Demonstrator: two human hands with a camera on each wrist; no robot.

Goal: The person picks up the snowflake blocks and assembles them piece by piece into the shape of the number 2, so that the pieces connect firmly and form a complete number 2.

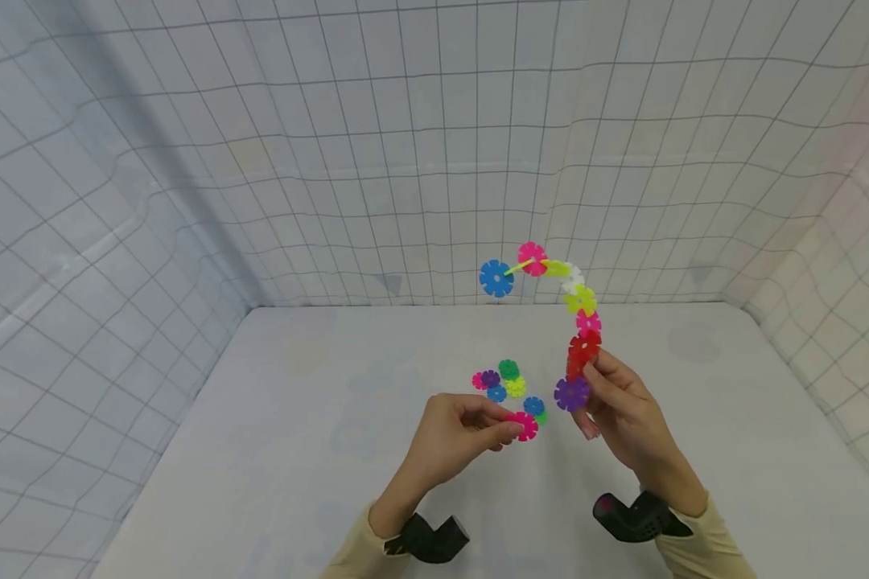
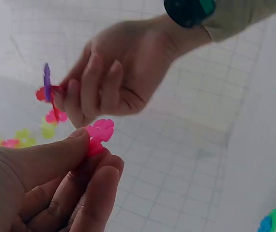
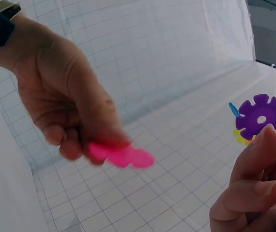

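The left hand pinches a pink disc; the right hand grips the chain at its purple disc, two o'clock from it. Best align slots squarely, then press.

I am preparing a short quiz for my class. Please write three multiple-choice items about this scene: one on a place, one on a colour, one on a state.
1. Where do the loose discs lie?
A. on the table, beyond the hands
B. in a box
C. on the left sleeve

2. What colour is the disc at the lower end of the chain?
A. white
B. purple
C. black

3. What is the left hand doing?
A. lying flat and open
B. pinching a pink disc
C. holding the chain

Key:
1 A, the head view shows them on the table past the fingers.
2 B, the purple disc sits by the right hand.
3 B, thumb and fingers close on it.
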